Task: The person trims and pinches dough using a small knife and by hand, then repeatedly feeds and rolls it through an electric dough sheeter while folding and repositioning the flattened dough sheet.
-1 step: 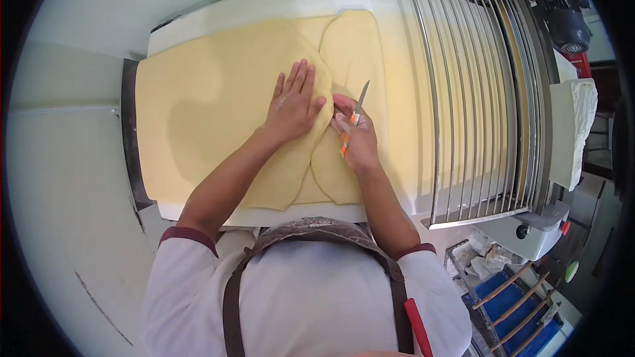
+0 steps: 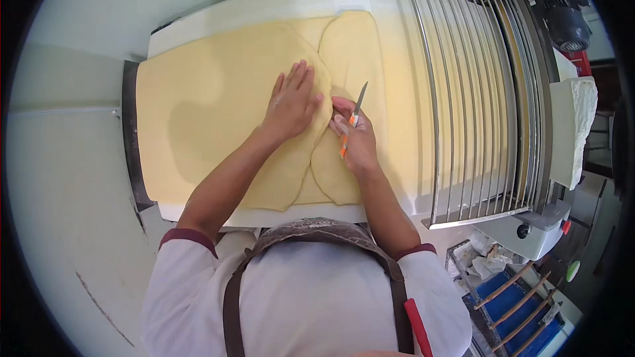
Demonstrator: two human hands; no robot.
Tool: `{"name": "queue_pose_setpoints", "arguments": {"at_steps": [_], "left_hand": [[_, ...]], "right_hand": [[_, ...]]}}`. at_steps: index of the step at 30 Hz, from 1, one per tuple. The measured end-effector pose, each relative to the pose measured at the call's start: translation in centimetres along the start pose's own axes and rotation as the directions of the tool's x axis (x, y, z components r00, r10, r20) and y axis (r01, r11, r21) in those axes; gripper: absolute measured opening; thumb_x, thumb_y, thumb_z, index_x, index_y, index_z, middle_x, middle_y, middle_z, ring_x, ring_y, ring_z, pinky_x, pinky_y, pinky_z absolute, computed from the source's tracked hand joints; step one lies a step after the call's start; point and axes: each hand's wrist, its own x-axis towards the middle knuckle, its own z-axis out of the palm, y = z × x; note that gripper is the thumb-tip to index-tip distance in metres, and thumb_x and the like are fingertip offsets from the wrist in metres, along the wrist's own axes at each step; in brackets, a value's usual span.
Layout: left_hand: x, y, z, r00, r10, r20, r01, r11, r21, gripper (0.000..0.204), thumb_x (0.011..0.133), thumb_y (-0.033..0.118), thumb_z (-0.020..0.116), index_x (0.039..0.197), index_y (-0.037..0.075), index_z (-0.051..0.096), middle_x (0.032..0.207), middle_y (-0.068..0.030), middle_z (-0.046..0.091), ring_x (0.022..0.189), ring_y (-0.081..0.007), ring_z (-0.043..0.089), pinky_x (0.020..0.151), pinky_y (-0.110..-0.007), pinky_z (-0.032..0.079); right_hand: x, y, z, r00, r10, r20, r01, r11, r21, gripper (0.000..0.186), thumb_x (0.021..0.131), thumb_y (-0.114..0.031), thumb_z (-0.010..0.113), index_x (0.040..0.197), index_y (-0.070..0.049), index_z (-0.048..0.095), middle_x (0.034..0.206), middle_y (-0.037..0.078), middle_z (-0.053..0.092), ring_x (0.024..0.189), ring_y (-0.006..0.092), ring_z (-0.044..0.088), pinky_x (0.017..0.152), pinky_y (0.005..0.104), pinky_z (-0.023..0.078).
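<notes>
A wide pale-yellow sheet of dough (image 2: 198, 119) lies on the white machine bed, its curved right edge overlapping a narrower folded piece of dough (image 2: 350, 49). My left hand (image 2: 292, 104) rests palm down on the big sheet just left of that edge, fingers stretched out. My right hand (image 2: 357, 139) grips a small knife (image 2: 362, 94) with an orange-and-white handle, blade angled up and away from me. Its fingertips reach to the sheet's curved edge, partly hidden behind the handle and the dough.
A hinged metal grille (image 2: 428, 66) covers the bed's right part, with a dark motor (image 2: 552, 3) behind it and a white block (image 2: 570, 132) beside it. A pale wall (image 2: 66, 158) stands at the left. A blue tray with wooden rods (image 2: 496, 294) sits low at the right.
</notes>
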Motion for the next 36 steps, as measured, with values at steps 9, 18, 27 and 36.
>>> {"name": "queue_pose_setpoints", "arguments": {"at_steps": [9,18,27,36], "left_hand": [[6.5,3.2,-2.0,0.827,-0.491,0.272,0.507,0.862,0.014,0.040,0.090,0.034,0.057,0.108,-0.002,0.054,0.104,-0.0200,0.064,0.097,-0.0374,0.063,0.084,-0.048,0.048],[5.7,3.5,-0.2,0.846,-0.530,0.058,0.532,0.829,-0.172,0.031,0.090,0.025,0.059,0.108,0.000,0.055,0.105,-0.0198,0.064,0.096,-0.0356,0.062,0.084,-0.045,0.047],[5.8,2.6,-0.4,0.811,-0.582,-0.055,0.539,0.782,-0.313,0.025,0.087,0.023,0.066,0.090,-0.001,0.065,0.079,-0.0157,0.068,0.073,-0.0295,0.066,0.071,-0.039,0.051],[5.9,2.4,0.1,0.845,-0.526,-0.094,0.473,0.818,-0.326,0.024,0.087,0.023,0.066,0.089,-0.001,0.065,0.076,-0.0129,0.068,0.065,-0.0225,0.063,0.063,-0.035,0.049]], "right_hand": [[-1.4,-1.7,-1.0,0.997,-0.066,-0.029,0.036,0.811,-0.585,0.019,0.096,-0.015,0.051,0.110,-0.003,0.054,0.096,0.013,0.065,0.089,0.0236,0.065,0.077,0.0341,0.048],[10.3,-8.8,-1.3,0.945,-0.139,0.297,0.303,0.021,-0.953,0.025,0.096,-0.019,0.049,0.114,-0.012,0.065,0.101,0.013,0.060,0.095,0.0322,0.061,0.083,0.0445,0.048],[11.0,-7.5,-1.0,0.898,-0.155,0.411,0.423,0.054,-0.905,0.022,0.089,-0.017,0.055,0.102,-0.017,0.073,0.096,0.009,0.063,0.091,0.0306,0.062,0.081,0.0422,0.050],[10.5,-6.3,-1.2,0.915,-0.174,0.364,0.384,0.093,-0.919,0.020,0.085,-0.019,0.059,0.097,-0.015,0.074,0.092,0.009,0.063,0.089,0.0289,0.062,0.079,0.0409,0.050]]}}
